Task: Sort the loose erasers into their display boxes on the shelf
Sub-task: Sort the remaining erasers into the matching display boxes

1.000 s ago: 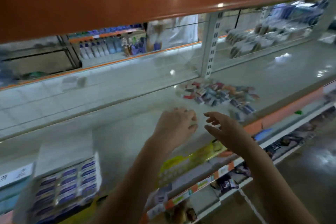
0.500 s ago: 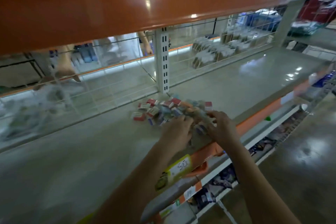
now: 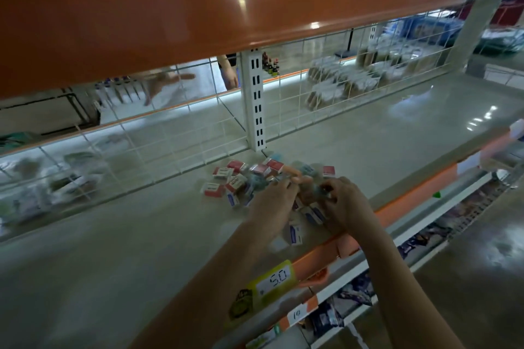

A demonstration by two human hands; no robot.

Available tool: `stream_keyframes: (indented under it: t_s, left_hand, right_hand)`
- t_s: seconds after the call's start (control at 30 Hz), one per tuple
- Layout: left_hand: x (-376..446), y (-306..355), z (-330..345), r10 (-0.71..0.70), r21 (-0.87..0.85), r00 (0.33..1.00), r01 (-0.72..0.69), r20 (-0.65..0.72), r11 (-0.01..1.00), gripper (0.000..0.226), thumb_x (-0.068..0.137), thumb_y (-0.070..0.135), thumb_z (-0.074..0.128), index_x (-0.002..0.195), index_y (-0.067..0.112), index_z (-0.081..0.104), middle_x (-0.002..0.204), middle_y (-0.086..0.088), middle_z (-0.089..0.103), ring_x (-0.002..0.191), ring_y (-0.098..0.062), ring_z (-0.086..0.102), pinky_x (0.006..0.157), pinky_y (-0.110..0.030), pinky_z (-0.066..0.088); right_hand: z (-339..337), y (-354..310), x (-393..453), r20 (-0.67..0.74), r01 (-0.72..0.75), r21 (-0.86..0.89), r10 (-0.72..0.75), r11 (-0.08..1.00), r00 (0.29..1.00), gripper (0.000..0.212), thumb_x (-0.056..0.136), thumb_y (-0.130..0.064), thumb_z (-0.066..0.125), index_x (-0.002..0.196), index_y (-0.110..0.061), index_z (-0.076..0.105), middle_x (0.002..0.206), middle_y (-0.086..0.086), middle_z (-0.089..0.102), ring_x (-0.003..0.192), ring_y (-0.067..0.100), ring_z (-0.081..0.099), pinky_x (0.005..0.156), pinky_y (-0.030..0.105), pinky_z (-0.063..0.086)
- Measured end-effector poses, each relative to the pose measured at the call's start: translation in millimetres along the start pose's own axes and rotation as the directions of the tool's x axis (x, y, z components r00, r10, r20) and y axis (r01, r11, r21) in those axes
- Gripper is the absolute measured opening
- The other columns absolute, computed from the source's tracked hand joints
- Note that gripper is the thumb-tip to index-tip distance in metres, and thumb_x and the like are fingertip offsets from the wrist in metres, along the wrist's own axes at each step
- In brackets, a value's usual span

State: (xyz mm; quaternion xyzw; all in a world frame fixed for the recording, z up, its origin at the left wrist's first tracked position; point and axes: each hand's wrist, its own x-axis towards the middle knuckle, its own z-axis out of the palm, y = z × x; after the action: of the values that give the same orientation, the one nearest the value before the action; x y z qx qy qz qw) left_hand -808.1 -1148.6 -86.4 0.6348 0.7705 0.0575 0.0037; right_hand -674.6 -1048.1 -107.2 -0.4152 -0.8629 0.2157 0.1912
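Observation:
A pile of loose erasers [image 3: 241, 178] in red, blue and pale sleeves lies on the grey shelf [image 3: 113, 249], close to its front edge. Both of my hands are in the pile. My left hand [image 3: 273, 201] lies palm down on the erasers with its fingers stretched forward. Just to its right, my right hand [image 3: 344, 207] has its fingers curled and pinches a small bluish eraser [image 3: 320, 191], which is blurred. More blue-sleeved erasers [image 3: 295, 234] lie under and between my wrists.
A white wire mesh [image 3: 297, 105] and a slotted upright post [image 3: 255, 99] close off the shelf's back. An orange shelf [image 3: 198, 8] overhangs. A yellow price tag [image 3: 272, 282] sits on the front rail. Another person's hand [image 3: 170, 83] moves behind the mesh. Goods fill the lower shelf [image 3: 354, 300].
My view swung right and the box of blue erasers left the frame. Both hands went forward from the shelf's front into the eraser pile; the right fingers closed on an eraser.

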Motion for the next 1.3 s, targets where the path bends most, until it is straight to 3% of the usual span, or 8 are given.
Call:
stream_keyframes:
  t_s: [0.2, 0.43, 0.57, 0.7, 0.87, 1.0, 1.13, 1.3]
  left_hand:
    - [3.6, -4.2, -2.9, 0.075, 0.105, 0.996, -0.079, 0.038, 0.991, 0.048, 0.092, 0.006, 0.048, 0.136, 0.01, 0.032, 0.135, -0.009, 0.038, 0.119, -0.026, 0.044, 0.077, -0.037, 0.048]
    - [-17.2, -20.5, -1.7, 0.085, -0.056, 0.996, -0.085, -0.001, 0.995, 0.029, 0.095, 0.026, 0.048, 0.121, 0.014, 0.045, 0.123, -0.005, 0.049, 0.111, -0.022, 0.05, 0.081, -0.037, 0.046]
    - [-49.7, -39.1, -11.9, -0.015, -0.183, 0.995, -0.003, -0.094, 0.983, 0.031, 0.096, 0.031, 0.047, 0.125, 0.019, 0.049, 0.125, 0.001, 0.047, 0.114, -0.016, 0.046, 0.084, -0.029, 0.043]
    - [-96.9, -63.9, -28.0, -0.129, -0.211, 0.978, 0.093, -0.162, 0.973, 0.03, 0.095, 0.034, 0.047, 0.123, 0.024, 0.052, 0.126, 0.007, 0.046, 0.115, -0.01, 0.044, 0.085, -0.024, 0.04]
    - [-168.3, -97.0, -46.3, -0.302, -0.245, 0.936, 0.254, -0.183, 0.936, 0.024, 0.094, 0.033, 0.05, 0.117, 0.028, 0.055, 0.114, 0.013, 0.05, 0.102, -0.002, 0.044, 0.08, -0.013, 0.035]
    - [-229.8, -120.7, -54.8, -0.411, -0.245, 0.895, 0.365, -0.174, 0.898, 0.021, 0.093, 0.033, 0.053, 0.114, 0.03, 0.055, 0.11, 0.015, 0.05, 0.091, 0.005, 0.039, 0.081, -0.011, 0.036]
    - [-291.6, -145.7, -63.8, -0.48, -0.262, 0.864, 0.432, -0.155, 0.863, 0.022, 0.092, 0.032, 0.054, 0.114, 0.03, 0.055, 0.108, 0.017, 0.049, 0.09, 0.005, 0.038, 0.078, -0.006, 0.034]
    - [-369.6, -184.3, -81.4, -0.523, -0.254, 0.843, 0.481, -0.129, 0.839, 0.022, 0.091, 0.033, 0.056, 0.113, 0.031, 0.057, 0.105, 0.019, 0.048, 0.097, 0.0, 0.046, 0.081, -0.011, 0.036]
  right_hand:
    - [-7.0, -5.0, -15.0, 0.014, -0.039, 0.291, 0.036, 0.956, 0.999, 0.027, 0.08, -0.004, 0.065, 0.105, -0.01, 0.061, 0.098, 0.001, 0.059, 0.089, 0.018, 0.057, 0.074, 0.022, 0.04]
    - [-15.8, -19.0, -30.3, 0.129, -0.042, 0.731, -0.077, 0.681, 0.989, 0.041, 0.074, 0.004, 0.071, 0.1, -0.02, 0.052, 0.097, 0.006, 0.061, 0.086, 0.014, 0.064, 0.073, 0.029, 0.054]
    - [-10.7, -42.5, -36.8, 0.087, 0.046, 0.725, -0.158, 0.687, 0.984, 0.035, 0.072, 0.003, 0.073, 0.09, -0.022, 0.055, 0.093, -0.003, 0.058, 0.08, 0.008, 0.059, 0.064, 0.021, 0.049]
    - [2.7, -78.8, -41.1, 0.121, 0.084, 0.725, -0.246, 0.684, 0.962, 0.029, 0.071, 0.001, 0.074, 0.084, -0.02, 0.058, 0.089, -0.004, 0.06, 0.083, 0.006, 0.058, 0.07, 0.02, 0.048]
    - [32.9, -137.8, -54.8, 0.215, 0.153, 0.671, -0.389, 0.725, 0.896, 0.028, 0.073, -0.014, 0.075, 0.086, -0.031, 0.058, 0.092, -0.011, 0.061, 0.084, 0.01, 0.059, 0.071, 0.025, 0.05]
    - [61.6, -186.7, -73.5, 0.251, 0.25, 0.637, -0.503, 0.729, 0.827, 0.032, 0.074, -0.016, 0.075, 0.089, -0.037, 0.055, 0.096, -0.016, 0.059, 0.089, 0.002, 0.057, 0.072, 0.015, 0.049]
    - [88.1, -239.1, -100.8, 0.283, 0.27, 0.646, -0.553, 0.714, 0.784, 0.035, 0.074, -0.015, 0.075, 0.088, -0.038, 0.053, 0.095, -0.02, 0.058, 0.092, -0.011, 0.052, 0.071, 0.005, 0.045]
    - [120.6, -306.5, -141.4, 0.312, 0.253, 0.67, -0.573, 0.698, 0.758, 0.032, 0.076, -0.014, 0.074, 0.092, -0.035, 0.057, 0.098, -0.017, 0.059, 0.091, -0.007, 0.054, 0.073, 0.01, 0.047]
